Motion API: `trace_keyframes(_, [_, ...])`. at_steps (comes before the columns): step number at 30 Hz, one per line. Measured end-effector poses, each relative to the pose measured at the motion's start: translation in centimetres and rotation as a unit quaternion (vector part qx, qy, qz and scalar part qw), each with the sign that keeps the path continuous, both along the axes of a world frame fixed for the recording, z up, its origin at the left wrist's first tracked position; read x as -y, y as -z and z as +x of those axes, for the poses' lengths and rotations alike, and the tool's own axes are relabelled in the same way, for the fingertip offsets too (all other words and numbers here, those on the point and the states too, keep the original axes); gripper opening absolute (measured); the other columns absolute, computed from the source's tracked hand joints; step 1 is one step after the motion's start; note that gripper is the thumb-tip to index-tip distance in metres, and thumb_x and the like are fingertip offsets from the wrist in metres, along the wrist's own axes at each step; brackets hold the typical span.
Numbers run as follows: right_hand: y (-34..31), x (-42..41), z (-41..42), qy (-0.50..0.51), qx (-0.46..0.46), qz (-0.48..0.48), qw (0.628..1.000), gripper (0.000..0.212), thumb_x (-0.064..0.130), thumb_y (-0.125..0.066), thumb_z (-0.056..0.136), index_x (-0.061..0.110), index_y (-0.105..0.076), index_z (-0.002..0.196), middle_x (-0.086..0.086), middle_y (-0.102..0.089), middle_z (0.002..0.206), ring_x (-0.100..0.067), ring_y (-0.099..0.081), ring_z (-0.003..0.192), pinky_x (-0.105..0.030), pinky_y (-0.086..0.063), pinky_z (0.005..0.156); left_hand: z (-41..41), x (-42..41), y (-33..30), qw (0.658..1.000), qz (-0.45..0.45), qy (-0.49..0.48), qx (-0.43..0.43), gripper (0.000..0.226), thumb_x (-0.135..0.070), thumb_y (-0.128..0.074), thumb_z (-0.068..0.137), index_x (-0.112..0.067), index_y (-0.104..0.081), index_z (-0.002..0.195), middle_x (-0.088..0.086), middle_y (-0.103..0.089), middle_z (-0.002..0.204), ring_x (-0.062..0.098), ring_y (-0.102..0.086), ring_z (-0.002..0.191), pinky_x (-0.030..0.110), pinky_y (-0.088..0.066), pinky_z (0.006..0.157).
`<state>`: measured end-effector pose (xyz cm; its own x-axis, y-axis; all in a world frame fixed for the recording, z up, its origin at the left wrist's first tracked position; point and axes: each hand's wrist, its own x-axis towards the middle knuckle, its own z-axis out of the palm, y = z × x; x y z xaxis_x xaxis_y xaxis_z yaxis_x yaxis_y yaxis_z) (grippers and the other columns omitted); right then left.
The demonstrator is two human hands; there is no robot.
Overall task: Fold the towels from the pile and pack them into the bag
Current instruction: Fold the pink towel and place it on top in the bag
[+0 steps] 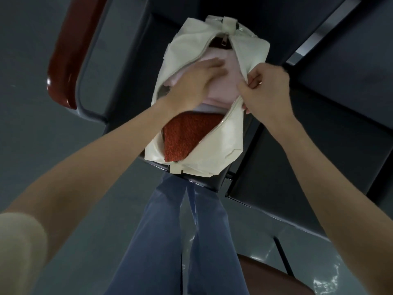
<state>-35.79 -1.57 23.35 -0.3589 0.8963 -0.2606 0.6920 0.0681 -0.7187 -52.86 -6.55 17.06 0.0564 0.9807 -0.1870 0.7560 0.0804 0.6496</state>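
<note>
Bag (223, 141) unzipped w/ pink towel (229, 81), red towel (187, 135) inside.

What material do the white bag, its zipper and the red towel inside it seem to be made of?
White bag: probably a stiff woven fabric such as canvas; matte, holding sharp creases.
Zipper: likely metal; its teeth and the pull at the far end glint silver.
Red towel: looks like terry or another looped cloth; the surface is nubbly and speckled, without shine.

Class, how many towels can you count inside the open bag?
2 clearly: a pink towel mid-bag under the left hand, and a red towel at the near end. More may be hidden beneath.
</note>
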Motion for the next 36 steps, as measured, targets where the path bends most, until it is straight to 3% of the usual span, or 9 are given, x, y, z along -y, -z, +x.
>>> trace_keyframes(4, [1.3,2.8,-1.3,0.045,0.009,0.041,0.998,0.018,0.022,-0.061,0.084,0.007,-0.056,0.091,0.006,-0.054,0.073,-0.014,-0.055,0.068,-0.035,-0.048,0.063,-1.1,7.9,-0.4,0.965,0.16,-0.174,-0.109,0.028,-0.009,-0.056,0.088,-0.003,-0.061,0.116,0.017,-0.058,0.121,0.03,-0.054,0.114,0.039,-0.042,0.097])
trace_keyframes(6, [1.7,5.2,-1.7,0.031,0.035,0.162,0.986,0.021,0.015,-0.061,0.081,0.005,-0.055,0.098,-0.004,-0.055,0.088,-0.016,-0.05,0.078,-0.027,-0.041,0.065,-1.3,10.2,0.1,0.946,0.151,-0.227,-0.175,0.033,-0.021,-0.062,0.089,-0.004,-0.057,0.116,0.017,-0.055,0.118,0.029,-0.051,0.108,0.035,-0.039,0.092])
trace_keyframes(9, [2.5,9.1,-2.0,-0.095,0.006,0.317,0.944,0.019,-0.004,-0.061,0.071,0.0,-0.062,0.089,-0.018,-0.057,0.091,-0.025,-0.046,0.085,-0.034,-0.04,0.074,-1.4,11.0,0.5,0.913,0.14,-0.315,-0.216,0.032,-0.02,-0.064,0.089,-0.003,-0.055,0.115,0.019,-0.054,0.113,0.03,-0.049,0.099,0.033,-0.035,0.087])
trace_keyframes(16, [5.4,12.1,-3.9,-0.477,0.139,0.161,0.853,0.039,-0.002,-0.067,0.065,0.008,-0.065,0.103,-0.01,-0.061,0.111,-0.029,-0.056,0.099,-0.035,-0.038,0.086,-1.0,12.0,0.4,0.839,-0.098,-0.534,-0.031,0.026,-0.015,-0.061,0.074,-0.012,-0.044,0.093,0.006,-0.047,0.098,0.028,-0.049,0.096,0.028,-0.035,0.082])
trace_keyframes(20, [5.4,11.9,-4.3,-0.528,0.237,0.056,0.813,0.063,0.005,-0.054,0.082,0.019,-0.037,0.142,-0.014,-0.032,0.139,-0.031,-0.038,0.12,-0.039,-0.039,0.091,-0.3,14.6,0.6,0.845,-0.209,-0.493,0.009,0.028,-0.024,-0.067,0.077,-0.011,-0.045,0.091,-0.002,-0.053,0.082,0.02,-0.052,0.077,0.031,-0.037,0.062])
trace_keyframes(24, [5.9,10.5,-4.6,-0.548,0.257,-0.032,0.795,0.072,0.007,-0.046,0.089,0.027,-0.017,0.152,-0.009,-0.011,0.156,-0.027,-0.02,0.14,-0.04,-0.03,0.11,-0.4,17.0,0.4,0.87,-0.25,-0.425,-0.016,0.023,-0.029,-0.061,0.08,-0.016,-0.044,0.075,-0.006,-0.051,0.067,0.017,-0.05,0.062,0.028,-0.031,0.05])
trace_keyframes(28, [6.1,9.7,-5.0,-0.541,0.258,-0.084,0.796,0.072,0.005,-0.042,0.091,0.03,-0.014,0.152,-0.007,-0.006,0.159,-0.026,-0.012,0.145,-0.039,-0.023,0.113,-1.6,18.1,-1.0,0.885,-0.294,-0.343,-0.111,0.04,-0.032,-0.053,0.083,-0.007,-0.041,0.054,0.002,-0.041,0.05,0.022,-0.042,0.05,0.027,-0.028,0.045])
trace_keyframes(32, [6.7,9.9,-5.7,-0.539,0.264,-0.099,0.793,0.068,0.012,-0.041,0.094,0.03,-0.012,0.152,-0.005,-0.004,0.161,-0.025,-0.009,0.146,-0.039,-0.019,0.115,-2.0,17.0,-2.8,0.951,-0.241,-0.191,0.012,0.049,-0.009,-0.053,0.086,-0.012,-0.022,0.049,0.003,-0.022,0.047,0.017,-0.022,0.046,0.028,-0.02,0.045])
trace_keyframes(36, [6.3,8.4,-5.1,-0.527,0.212,-0.212,0.795,0.07,-0.004,-0.033,0.091,0.025,-0.017,0.153,0.0,-0.006,0.161,-0.019,-0.007,0.148,-0.032,-0.008,0.12,-2.2,14.1,-3.5,0.963,-0.263,-0.05,0.032,0.049,-0.013,-0.052,0.09,-0.01,-0.025,0.049,0.006,-0.024,0.049,0.015,-0.023,0.046,0.024,-0.024,0.045])
